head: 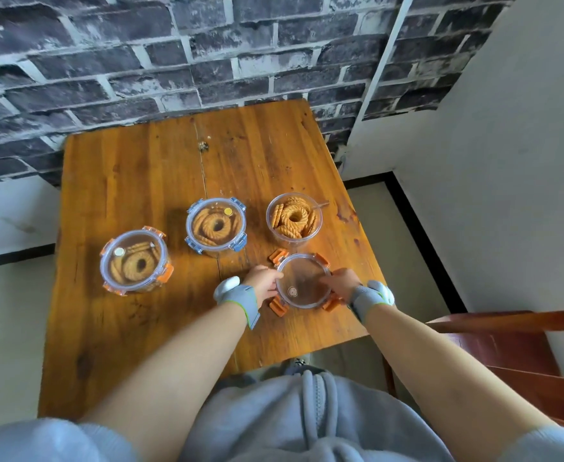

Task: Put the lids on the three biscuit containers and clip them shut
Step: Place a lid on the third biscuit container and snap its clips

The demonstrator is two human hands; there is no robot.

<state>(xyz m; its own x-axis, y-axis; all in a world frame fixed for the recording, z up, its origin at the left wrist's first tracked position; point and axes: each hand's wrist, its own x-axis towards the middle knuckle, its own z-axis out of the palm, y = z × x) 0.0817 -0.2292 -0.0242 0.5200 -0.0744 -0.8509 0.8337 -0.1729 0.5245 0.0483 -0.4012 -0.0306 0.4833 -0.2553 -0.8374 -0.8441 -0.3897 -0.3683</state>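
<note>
- Head view: lid (302, 281), clear and round with four orange clips splayed outward, lies flat on the bench (133, 181) near its front edge, between the two hands.
- Left hand (263, 281) touches the lid's rim at about 9 o'clock; right hand (341, 283) touches it at about 3 o'clock. Fingers of both hands curl onto the rim, pinching the lid from opposite sides; whether it is lifted off the wood I cannot tell.
- Open container (294, 219), full of ring biscuits and the only one uncovered, stands at 12 o'clock from the lid, just beyond it and apart from it. Neither hand is clearly nearer.
- Blue-clipped container (216, 225) sits at about 10 o'clock from the lid, lid on and clips down.
- Orange-clipped container (135, 261) stands further out at 9 o'clock, also covered.
- Judgement: two containers look finished; the coming move is a short carry straight away from the body, setting the lid level on the open rim.
</note>
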